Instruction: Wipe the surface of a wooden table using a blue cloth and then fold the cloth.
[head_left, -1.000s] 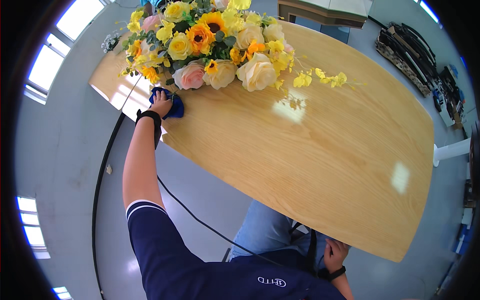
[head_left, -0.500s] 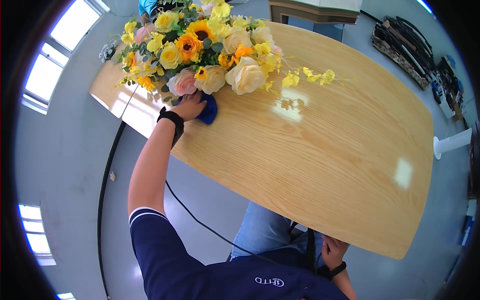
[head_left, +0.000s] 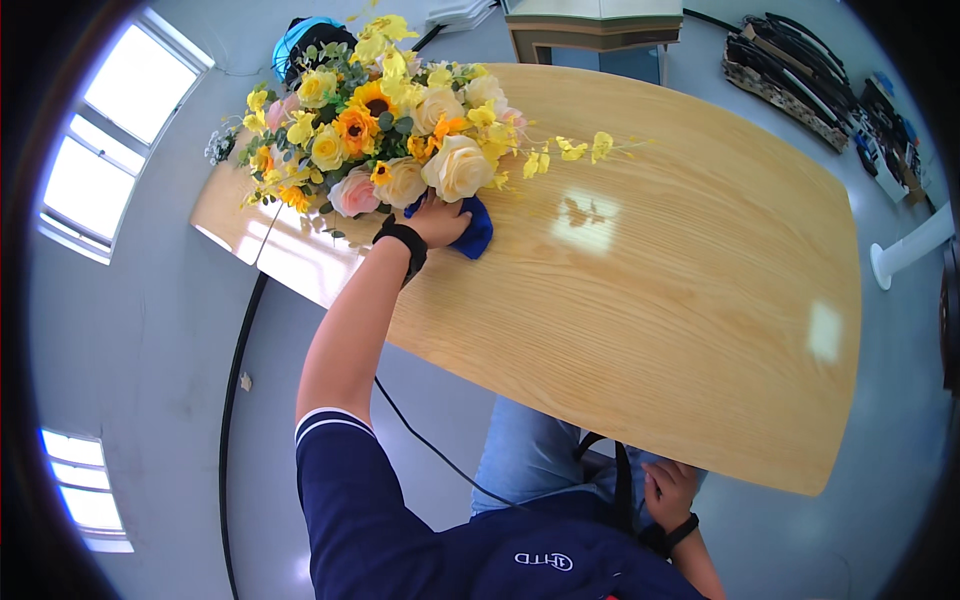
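Note:
My left hand (head_left: 440, 222) presses a blue cloth (head_left: 474, 232) onto the wooden tabletop (head_left: 660, 290), with its fingers bent over the fabric. Just beyond it stands a large arrangement of yellow, orange, cream and pink flowers (head_left: 360, 135). The lowest cream rose hangs close to my fingers and hides part of the cloth. Down by my lap, my right hand (head_left: 670, 492) is at the table's near edge. Its thumb shows, but the fingertips are partly hidden there, and I see no object in it.
A yellow flower spray (head_left: 570, 150) sticks out rightward over the table. Beyond the far edge stands a wooden cabinet (head_left: 590, 28). Black items are piled on the floor (head_left: 790, 85) at far right, near a white post (head_left: 915, 245). A dark cable (head_left: 430, 452) runs below the table.
My left hand and the blue cloth have slid to the right along the front of the flowers, from below the pink rose to below the cream one. The view has shifted slightly.

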